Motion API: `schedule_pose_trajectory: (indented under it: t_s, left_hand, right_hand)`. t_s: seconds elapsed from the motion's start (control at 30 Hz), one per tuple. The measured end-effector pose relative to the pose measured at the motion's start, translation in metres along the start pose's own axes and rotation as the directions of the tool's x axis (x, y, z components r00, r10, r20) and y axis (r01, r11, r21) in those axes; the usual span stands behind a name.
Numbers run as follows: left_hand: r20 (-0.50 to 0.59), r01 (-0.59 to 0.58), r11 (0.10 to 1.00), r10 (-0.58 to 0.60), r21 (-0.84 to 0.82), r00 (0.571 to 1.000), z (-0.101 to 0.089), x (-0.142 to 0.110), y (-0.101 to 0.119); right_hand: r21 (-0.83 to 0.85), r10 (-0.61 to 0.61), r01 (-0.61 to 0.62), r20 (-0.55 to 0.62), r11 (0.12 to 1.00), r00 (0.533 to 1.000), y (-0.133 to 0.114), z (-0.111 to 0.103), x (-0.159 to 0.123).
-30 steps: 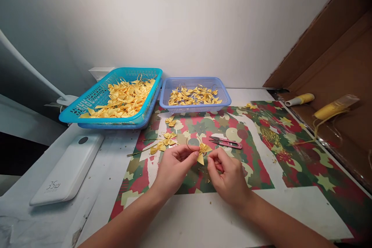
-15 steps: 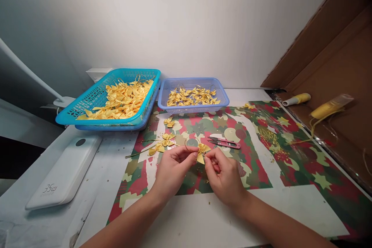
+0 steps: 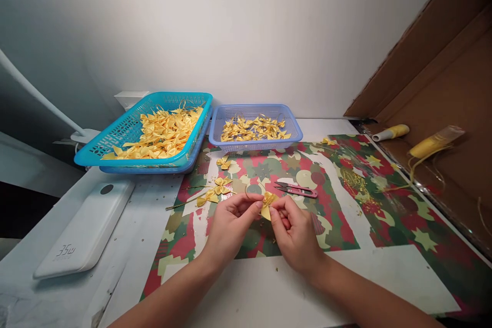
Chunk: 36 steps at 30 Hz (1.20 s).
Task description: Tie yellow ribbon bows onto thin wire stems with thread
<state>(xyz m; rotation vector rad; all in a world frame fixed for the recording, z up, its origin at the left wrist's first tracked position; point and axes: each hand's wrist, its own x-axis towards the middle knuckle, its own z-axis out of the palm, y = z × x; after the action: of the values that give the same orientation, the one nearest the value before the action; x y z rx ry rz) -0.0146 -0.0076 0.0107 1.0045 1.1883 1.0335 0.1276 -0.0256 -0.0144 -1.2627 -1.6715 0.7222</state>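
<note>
A yellow ribbon bow is held up between my two hands, above the patterned sheet. My left hand pinches its left side, where a thin gold cord loops up from the fingers. The thumb and forefinger of my right hand close on the bow's right edge; the other fingers are curled in. Just beyond my right hand lies a pair of pink thread snips. Several more bows with gold cord tails rest beyond my left hand, and a single bow sits farther back.
At the back left, a turquoise basket holds a heap of yellow bows. Beside it stands a blue-violet basket with fewer bows. A white power bank lies left. Gold scraps and a yellow thread spool are on the right.
My right fingertips have come slightly left, closer onto the bow's edge. The cord loop above my left hand looks a little changed in shape. Everything else rests as before.
</note>
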Motion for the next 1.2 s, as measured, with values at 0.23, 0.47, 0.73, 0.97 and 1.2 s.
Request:
schedule_pose_trajectory:
  t_s: [0.23, 0.47, 0.73, 0.97, 1.2]
  left_hand:
    - [-0.033, 0.022, 1.000, -0.022, -0.008, 0.999, -0.0006, 0.0013, 0.0007]
    - [-0.044, 0.037, 0.999, -0.038, -0.025, 0.998, 0.0003, -0.0002, 0.0038]
    - [-0.021, 0.035, 0.999, -0.036, -0.039, 0.999, 0.0008, 0.0004, -0.0004]
    - [-0.018, 0.014, 1.000, -0.014, -0.011, 1.000, 0.0006, 0.0005, -0.0025]
    - [-0.016, -0.015, 1.000, 0.015, 0.000, 1.000, 0.0010, -0.0013, -0.0028]
  right_hand:
    - [0.025, 0.023, -0.023, -0.001, 0.999, 1.000, -0.0007, -0.0009, -0.0002]
    - [0.035, 0.044, -0.044, -0.004, 0.998, 0.999, -0.0016, 0.0002, -0.0005]
    - [0.054, 0.061, -0.060, -0.010, 0.997, 0.998, -0.0004, 0.0012, -0.0007]
    - [0.055, 0.066, -0.065, -0.017, 0.996, 0.998, -0.0016, 0.0027, -0.0012]
    - [0.058, 0.078, -0.077, -0.016, 0.995, 0.997, -0.0002, 0.0040, -0.0009]
